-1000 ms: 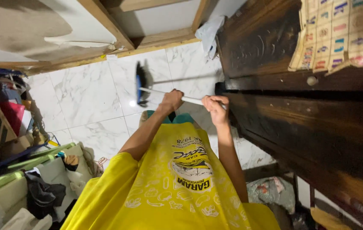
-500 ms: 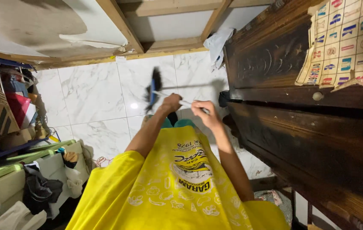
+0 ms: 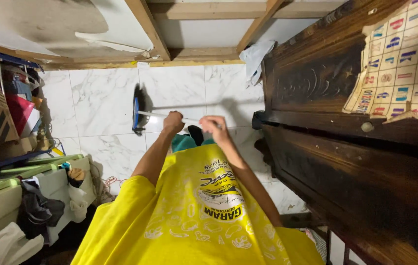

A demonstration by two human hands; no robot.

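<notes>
Gripping the pale handle of a broom (image 3: 162,115) with both hands, we stand over a white marble-patterned floor (image 3: 103,105) and look down past our yellow shirt (image 3: 199,211). Our left hand (image 3: 173,122) is clenched around the handle nearer the head, and our right hand (image 3: 214,125) is wrapped around it further back, its fingers (image 3: 208,121) curled over the stick. The broom's blue-backed bristle head (image 3: 138,114) sits low against the floor, out ahead of us and to the left, near the middle of the open tiles and well short of the wooden frame (image 3: 142,29) along the far wall. A dark carved wooden cabinet (image 3: 346,147) stands close on our right, with a faded paper chart (image 3: 400,64) stuck on it and a crumpled white cloth (image 3: 257,56) at its far corner. On our left, a cluttered shelf (image 3: 8,113) and a pile of clothes on green-edged furniture (image 3: 37,196) crowd the edge of the floor. As for progress, we judge the sweeping to be under way rather than finished: the tiles that show look fairly clean and glossy, yet we cannot make out any gathered heap of dirt, and the strips beside the cabinet and along the clutter still look like ground left to cover.
</notes>
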